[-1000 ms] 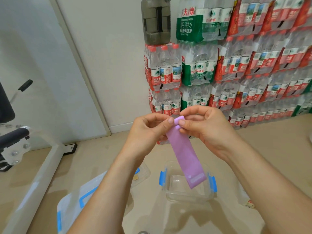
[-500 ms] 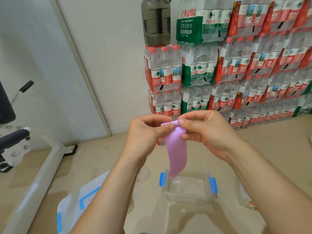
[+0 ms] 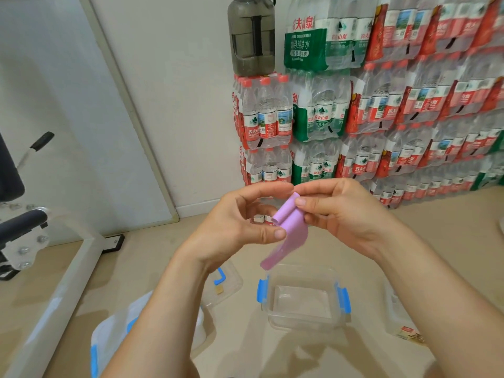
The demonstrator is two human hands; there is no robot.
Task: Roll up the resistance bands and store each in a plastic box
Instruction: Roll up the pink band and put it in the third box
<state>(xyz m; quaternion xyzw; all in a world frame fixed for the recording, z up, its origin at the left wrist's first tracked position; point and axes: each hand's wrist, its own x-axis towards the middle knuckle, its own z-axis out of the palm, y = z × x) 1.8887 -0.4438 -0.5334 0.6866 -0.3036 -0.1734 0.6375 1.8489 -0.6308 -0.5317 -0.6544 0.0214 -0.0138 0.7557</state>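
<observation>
At the frame's centre I am pinching the purple resistance band (image 3: 290, 225) between my left hand (image 3: 240, 227) and right hand (image 3: 341, 214), fingers closed on its curled top to start the roll. Its tail is dangling above the open plastic box (image 3: 302, 320) on the floor, ready for dropping in.

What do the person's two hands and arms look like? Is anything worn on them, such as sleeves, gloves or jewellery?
Both are bare. The left hand and right hand wear no gloves and no visible rings, the wrists carry no watch or bracelet, and no sleeve covers either forearm up to the picture's lower edge. The fingernails are short and unpainted.
</observation>
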